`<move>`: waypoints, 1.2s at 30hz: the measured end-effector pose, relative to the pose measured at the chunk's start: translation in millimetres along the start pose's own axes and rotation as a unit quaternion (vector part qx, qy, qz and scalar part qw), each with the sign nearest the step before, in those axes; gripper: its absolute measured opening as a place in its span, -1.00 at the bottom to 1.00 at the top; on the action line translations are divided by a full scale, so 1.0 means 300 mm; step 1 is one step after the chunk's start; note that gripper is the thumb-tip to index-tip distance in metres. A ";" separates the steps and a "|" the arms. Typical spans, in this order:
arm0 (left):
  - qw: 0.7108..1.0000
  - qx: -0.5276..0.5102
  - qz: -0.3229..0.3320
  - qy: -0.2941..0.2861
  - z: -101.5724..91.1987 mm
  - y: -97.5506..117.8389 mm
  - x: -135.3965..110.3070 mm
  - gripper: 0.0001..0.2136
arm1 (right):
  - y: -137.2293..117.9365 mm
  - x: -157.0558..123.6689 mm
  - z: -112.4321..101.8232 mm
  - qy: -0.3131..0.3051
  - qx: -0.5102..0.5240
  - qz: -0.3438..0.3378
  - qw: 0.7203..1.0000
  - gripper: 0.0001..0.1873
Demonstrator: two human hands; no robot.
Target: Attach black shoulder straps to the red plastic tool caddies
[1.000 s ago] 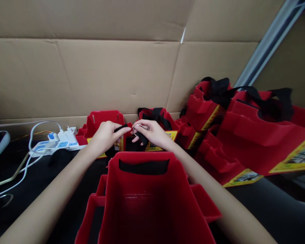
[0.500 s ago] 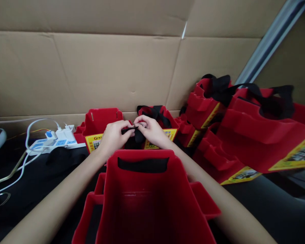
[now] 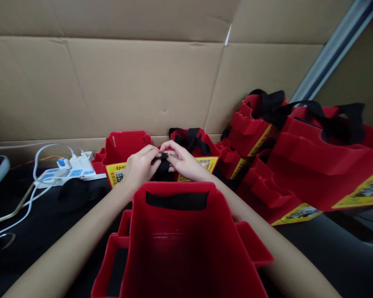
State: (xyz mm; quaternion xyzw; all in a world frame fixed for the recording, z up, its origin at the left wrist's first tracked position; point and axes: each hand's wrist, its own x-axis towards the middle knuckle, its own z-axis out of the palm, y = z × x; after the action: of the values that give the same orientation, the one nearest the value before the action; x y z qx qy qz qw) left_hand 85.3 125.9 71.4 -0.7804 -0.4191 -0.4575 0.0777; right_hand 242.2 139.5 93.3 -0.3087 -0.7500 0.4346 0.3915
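An open red plastic caddy [image 3: 180,244] stands right in front of me, with a black strap piece [image 3: 176,200] across a slot in its far wall. Just beyond that wall my left hand [image 3: 139,166] and my right hand [image 3: 182,160] meet, both pinched on a black webbing strap [image 3: 164,167] with a small metal ring [image 3: 165,153] at its top. The fingertips of the two hands touch over the ring. The strap's lower end is hidden behind the caddy wall.
Several more red caddies [image 3: 298,157] with black straps and yellow labels are piled at the right and behind my hands. A white power strip [image 3: 69,171] with plugs and cables lies at the left on the dark table [image 3: 34,231]. A cardboard wall [image 3: 136,82] closes the back.
My hands, apart a second ago with the strap end in the left and the ring in the right, have come together over the ring.
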 end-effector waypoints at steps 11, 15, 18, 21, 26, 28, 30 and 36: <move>0.997 0.033 0.025 0.065 -0.044 0.009 0.013 -0.91 | -0.027 -0.020 0.011 0.021 -0.003 -0.001 1.000 -0.74; 0.995 0.036 0.040 0.079 -0.050 0.021 0.013 -0.91 | -0.025 -0.015 0.003 0.054 0.013 0.003 0.998 -0.80; 0.996 0.045 0.044 0.070 -0.048 0.019 0.014 -0.91 | -0.030 -0.012 0.000 0.049 0.052 0.014 0.997 -0.86; 0.996 0.056 0.047 0.052 -0.047 0.009 0.018 -0.90 | -0.042 -0.013 0.000 0.022 0.094 0.028 0.995 -0.87; 0.995 0.074 0.063 0.031 -0.057 0.006 0.022 -0.89 | -0.054 -0.014 -0.008 -0.005 0.232 0.103 0.967 -0.87; 0.994 0.083 0.072 0.027 -0.061 0.014 0.021 -0.88 | -0.052 -0.013 -0.015 -0.014 0.267 0.137 0.954 -0.90; 0.992 0.089 0.083 0.020 -0.062 0.024 0.018 -0.87 | -0.051 -0.013 -0.022 -0.025 0.269 0.149 0.951 -0.91; 0.989 0.100 0.106 0.007 -0.063 0.045 0.011 -0.82 | -0.045 -0.014 -0.035 -0.055 0.287 0.175 0.940 -0.83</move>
State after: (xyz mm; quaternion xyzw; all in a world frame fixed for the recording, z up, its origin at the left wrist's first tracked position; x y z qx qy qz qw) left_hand 83.4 109.8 88.4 -0.8055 -0.3767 -0.4082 0.2065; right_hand 251.8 134.5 107.2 -0.2851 -0.5485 0.7091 0.3392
